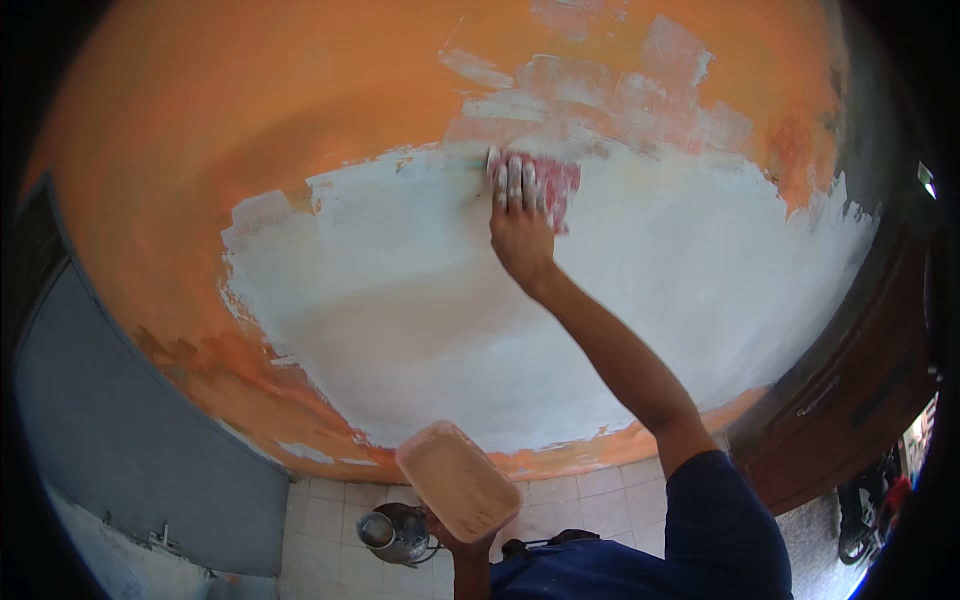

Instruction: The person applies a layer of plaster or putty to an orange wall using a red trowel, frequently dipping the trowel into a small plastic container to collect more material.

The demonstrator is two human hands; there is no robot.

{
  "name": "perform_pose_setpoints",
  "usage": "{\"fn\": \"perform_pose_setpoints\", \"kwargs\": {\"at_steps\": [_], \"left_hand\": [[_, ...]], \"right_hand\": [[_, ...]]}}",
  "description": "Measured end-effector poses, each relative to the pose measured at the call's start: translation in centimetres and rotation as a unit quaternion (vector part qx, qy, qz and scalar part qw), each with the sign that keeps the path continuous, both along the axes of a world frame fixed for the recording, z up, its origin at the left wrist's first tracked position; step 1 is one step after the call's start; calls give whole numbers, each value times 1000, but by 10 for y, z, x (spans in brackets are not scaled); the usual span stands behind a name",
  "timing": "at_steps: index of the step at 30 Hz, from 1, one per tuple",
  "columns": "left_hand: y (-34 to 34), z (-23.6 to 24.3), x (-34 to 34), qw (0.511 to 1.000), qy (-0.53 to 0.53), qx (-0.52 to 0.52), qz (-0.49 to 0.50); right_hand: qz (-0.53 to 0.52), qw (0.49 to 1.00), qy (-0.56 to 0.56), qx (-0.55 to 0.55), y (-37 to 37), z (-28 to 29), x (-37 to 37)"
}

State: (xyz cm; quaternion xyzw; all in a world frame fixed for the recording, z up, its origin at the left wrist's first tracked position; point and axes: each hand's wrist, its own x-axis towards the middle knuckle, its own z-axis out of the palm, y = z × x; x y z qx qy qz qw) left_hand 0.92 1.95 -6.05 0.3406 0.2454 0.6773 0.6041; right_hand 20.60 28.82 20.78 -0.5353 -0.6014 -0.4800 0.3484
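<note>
My right hand [522,225] reaches up to the wall, its whitened fingers pressing a flat red putty spreader [565,182] smeared with white. The spreader lies against the upper part of a large patch of white putty [420,290] on the orange wall [290,90]. Low in front of me, my left hand [468,540] holds a shallow rectangular tub [430,432] from beneath, its fingers mostly hidden by it. A smooth beige-looking surface shows inside the tub, whose contents I cannot make out clearly.
A metal pot-like container [405,535] stands on the tiled floor [610,500] beside the tub. At left is a grey door-like panel [160,410] with a metal latch [163,540]. A dark reddish panel [850,400] borders the wall at right, with a partly seen wheeled vehicle [860,530] below.
</note>
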Motion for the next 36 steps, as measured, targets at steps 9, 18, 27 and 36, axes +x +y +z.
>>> {"fn": "perform_pose_setpoints", "kwargs": {"at_steps": [9, 18, 27, 36], "left_hand": [[2, -15, -5, 999, -12, -26, 19], [12, -3, 6, 978, -196, -40, -66], [19, -4, 9, 999, 38, -16, 27], [13, 15, 4, 974, -218, -37, -47]], "right_hand": [[125, 964, 106, -209, -69, -121, -19], [187, 978, 92, 26, -41, 17, -10], [22, 998, 11, -50, 25, 4, -50], [41, 992, 25, -114, 20, -55, -58]]}}
